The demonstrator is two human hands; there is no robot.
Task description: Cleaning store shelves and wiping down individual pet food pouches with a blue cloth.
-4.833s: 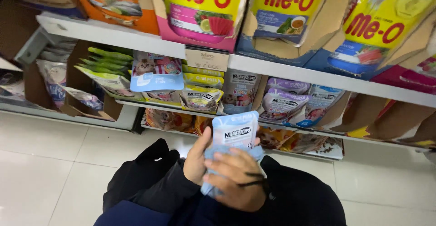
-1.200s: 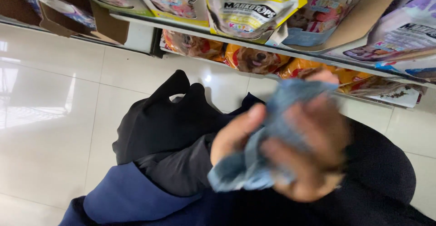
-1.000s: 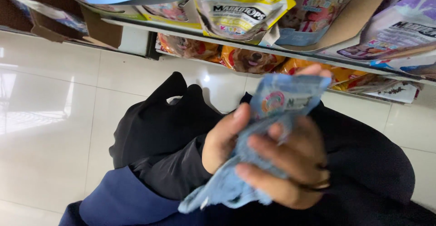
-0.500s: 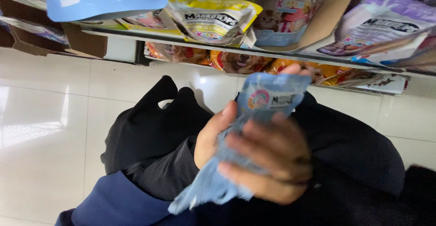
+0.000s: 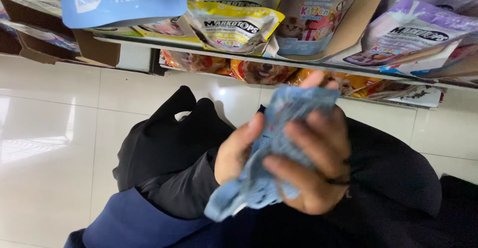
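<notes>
Both of my hands grip a bunch of light blue pet food pouches (image 5: 271, 178) in front of my lap. My left hand (image 5: 238, 151) clasps the pouches from the left, its thumb up along their edge. Wrapped over the front of them, my right hand (image 5: 311, 163) has its fingers spread across the foil. The pouches are blurred and tilted toward the right. Below them are my dark trousers and a dark sleeve with a blue cuff.
A low white shelf (image 5: 209, 54) runs across the top, holding cardboard trays of pet food pouches: yellow (image 5: 231, 26), purple (image 5: 413, 34) and a light blue one (image 5: 122, 1). Orange packs (image 5: 264, 71) lie on the bottom shelf. Glossy white floor tiles (image 5: 55, 123) spread out to the left.
The view has dropped from the upper shelves toward the floor and my lap. The pouches stay in both hands and have been shuffled and turned between them.
</notes>
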